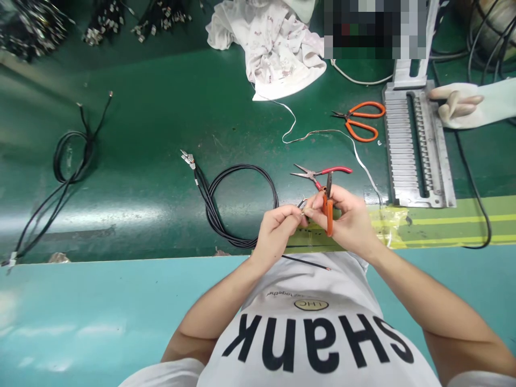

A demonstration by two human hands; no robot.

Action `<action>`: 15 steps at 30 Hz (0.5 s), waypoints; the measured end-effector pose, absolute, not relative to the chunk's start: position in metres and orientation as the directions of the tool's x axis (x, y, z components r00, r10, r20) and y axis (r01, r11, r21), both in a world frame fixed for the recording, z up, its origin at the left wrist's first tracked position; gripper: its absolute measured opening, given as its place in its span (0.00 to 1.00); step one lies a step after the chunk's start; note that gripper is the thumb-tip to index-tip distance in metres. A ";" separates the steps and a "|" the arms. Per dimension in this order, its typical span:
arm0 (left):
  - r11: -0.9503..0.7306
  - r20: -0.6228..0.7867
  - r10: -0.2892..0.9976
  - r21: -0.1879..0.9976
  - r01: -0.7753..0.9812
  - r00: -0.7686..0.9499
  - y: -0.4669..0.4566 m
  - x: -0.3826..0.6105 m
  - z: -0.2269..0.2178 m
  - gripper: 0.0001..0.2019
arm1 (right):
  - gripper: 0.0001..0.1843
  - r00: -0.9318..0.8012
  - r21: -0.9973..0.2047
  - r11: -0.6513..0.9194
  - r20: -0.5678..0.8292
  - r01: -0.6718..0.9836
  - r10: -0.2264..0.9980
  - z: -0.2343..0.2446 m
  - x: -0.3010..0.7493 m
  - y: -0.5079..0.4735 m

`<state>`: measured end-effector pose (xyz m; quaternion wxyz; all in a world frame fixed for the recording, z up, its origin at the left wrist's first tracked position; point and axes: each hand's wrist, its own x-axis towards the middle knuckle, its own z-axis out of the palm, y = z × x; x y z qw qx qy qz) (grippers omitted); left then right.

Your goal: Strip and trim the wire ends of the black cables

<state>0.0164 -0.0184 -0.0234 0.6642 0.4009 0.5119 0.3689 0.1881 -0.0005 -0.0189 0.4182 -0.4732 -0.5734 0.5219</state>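
Black wire end is positioned between the two hands, above the near edge of the green workbench. The left hand has its fingertips closed in a tight pinch on it. The right hand is closed around an orange-handled tool, held upright, with its head partly hidden; contact between tool and wire cannot be confirmed. Red-handled needle-nose pliers sit just beyond the right hand. A coiled black cable with metal terminals lies beside the left hand; a second coil lies well to the left. Orange scissors lie near a slotted metal jig, with a white rubber glove beside it.
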 end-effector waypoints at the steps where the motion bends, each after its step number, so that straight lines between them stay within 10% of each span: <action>1: 0.409 -0.384 0.899 0.908 -0.087 0.211 -0.019 0.016 -0.024 0.12 | 0.12 -0.202 -0.995 0.003 -0.019 0.104 0.979 -0.019 0.188 -0.001; 9: 0.395 -0.356 0.892 0.914 -0.096 0.277 -0.023 0.007 -0.022 0.16 | 0.15 -0.140 -0.950 0.030 -0.015 0.310 0.990 -0.005 0.208 0.021; 15: 0.418 -0.353 0.892 0.882 -0.218 0.283 -0.026 0.006 -0.025 0.14 | 0.14 -0.308 -0.291 0.340 0.151 0.895 0.939 0.015 0.224 0.080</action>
